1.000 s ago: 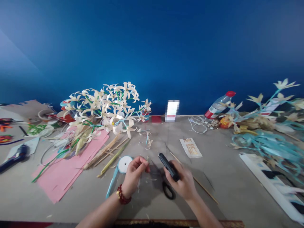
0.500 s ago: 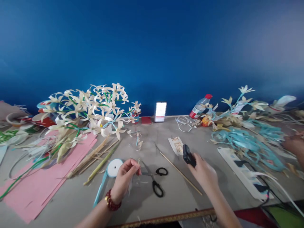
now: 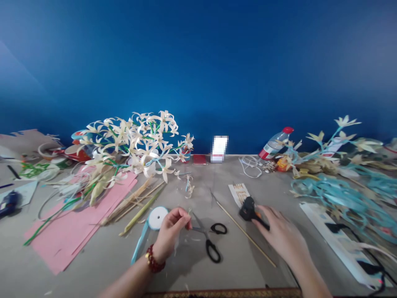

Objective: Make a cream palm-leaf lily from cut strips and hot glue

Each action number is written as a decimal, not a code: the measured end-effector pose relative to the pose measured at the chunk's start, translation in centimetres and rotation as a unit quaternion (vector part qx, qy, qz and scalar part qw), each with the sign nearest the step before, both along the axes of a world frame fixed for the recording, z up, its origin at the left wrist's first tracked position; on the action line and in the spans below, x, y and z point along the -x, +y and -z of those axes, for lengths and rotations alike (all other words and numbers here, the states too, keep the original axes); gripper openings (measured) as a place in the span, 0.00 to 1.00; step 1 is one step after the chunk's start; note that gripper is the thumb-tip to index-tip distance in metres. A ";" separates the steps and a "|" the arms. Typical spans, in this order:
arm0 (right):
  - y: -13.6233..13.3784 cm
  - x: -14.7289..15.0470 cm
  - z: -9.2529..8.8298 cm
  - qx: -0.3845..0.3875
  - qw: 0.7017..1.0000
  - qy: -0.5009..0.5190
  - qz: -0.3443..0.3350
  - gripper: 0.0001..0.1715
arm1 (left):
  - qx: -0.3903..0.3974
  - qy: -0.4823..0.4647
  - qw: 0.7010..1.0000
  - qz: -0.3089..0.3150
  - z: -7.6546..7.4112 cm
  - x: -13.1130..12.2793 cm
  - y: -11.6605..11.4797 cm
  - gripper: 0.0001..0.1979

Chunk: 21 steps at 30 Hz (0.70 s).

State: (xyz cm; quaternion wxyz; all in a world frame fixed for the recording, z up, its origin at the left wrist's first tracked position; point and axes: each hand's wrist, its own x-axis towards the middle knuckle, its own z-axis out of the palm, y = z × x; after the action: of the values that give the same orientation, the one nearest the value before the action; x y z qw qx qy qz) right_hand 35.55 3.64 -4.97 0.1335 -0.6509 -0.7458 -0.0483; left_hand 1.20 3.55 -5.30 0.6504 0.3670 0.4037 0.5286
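My left hand, wearing a dark red bead bracelet, is closed in a pinch on a small pale green sliver; its exact kind is too small to tell. Just right of it lie black-handled scissors with the blades apart. My right hand has its fingers spread beside a black glue gun, which rests near the table with its handle by the thumb. Behind the gun lies a white card with tan strips. A thin stick lies between the hands.
White flowers and pink paper fill the left. A ribbon roll sits behind my left hand. At right are a power strip, blue ribbon and a bottle. A phone stands against the wall.
My right hand has lowered the glue gun and its fingers have spread from it. The view has turned left, so things appear further right. My left hand keeps its pinch.
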 end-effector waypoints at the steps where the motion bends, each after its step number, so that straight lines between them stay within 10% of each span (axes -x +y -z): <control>1: 0.1 1.0 -0.4 -0.012 1.000 0.027 -0.002 0.16 | -0.001 0.000 1.000 0.002 0.0 0.0 0.0 0.11; 10: 6.6 12.4 -1.9 0.093 0.958 0.182 -0.200 0.08 | -0.007 0.004 1.000 -0.019 0.2 0.1 0.3 0.12; 21: 13.2 17.7 1.2 0.075 0.963 0.206 -0.160 0.06 | -0.011 0.002 0.999 -0.039 -0.8 0.4 0.3 0.12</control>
State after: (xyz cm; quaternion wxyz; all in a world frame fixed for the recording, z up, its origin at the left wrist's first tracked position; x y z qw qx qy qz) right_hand 17.81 16.83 -6.18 0.2408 -0.5268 -0.7984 0.1646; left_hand 0.78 3.87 -4.53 0.6242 0.3596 0.4132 0.5571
